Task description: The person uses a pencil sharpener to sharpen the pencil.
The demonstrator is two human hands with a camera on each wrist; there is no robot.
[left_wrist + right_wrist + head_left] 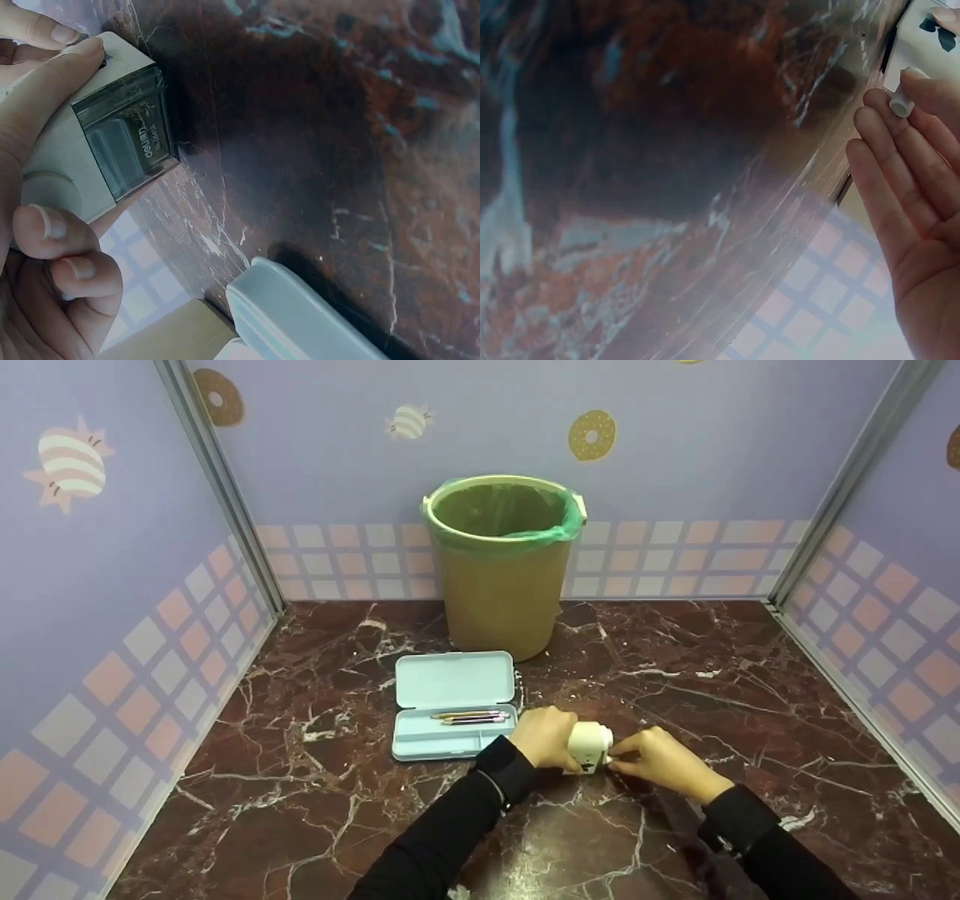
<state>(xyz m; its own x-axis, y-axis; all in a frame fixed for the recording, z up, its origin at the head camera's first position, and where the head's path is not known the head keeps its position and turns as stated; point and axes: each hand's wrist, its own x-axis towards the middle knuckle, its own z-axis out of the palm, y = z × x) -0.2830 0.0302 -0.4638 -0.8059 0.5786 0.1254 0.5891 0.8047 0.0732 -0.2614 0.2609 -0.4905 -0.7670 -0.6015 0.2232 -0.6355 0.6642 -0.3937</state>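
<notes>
A cream pencil sharpener (587, 744) stands on the table right of the pencil case. My left hand (544, 737) grips it from the left side. In the left wrist view its dark see-through shavings drawer (124, 146) faces the camera, with the thumb and fingers around the cream body. At the sharpener's right side, my right hand (664, 761) pinches the small white crank knob (901, 106) between thumb and fingertips. The remaining fingers extend alongside in the right wrist view. The light blue pencil case (431, 746) lies with its lid raised, and a few pencils (472, 718) rest inside.
Behind the pencil case stands a tan bin (502, 592) lined with a green bag (559, 534). Patterned lilac panels (337, 457) enclose the back and both sides of the dark red marbled table (300, 802).
</notes>
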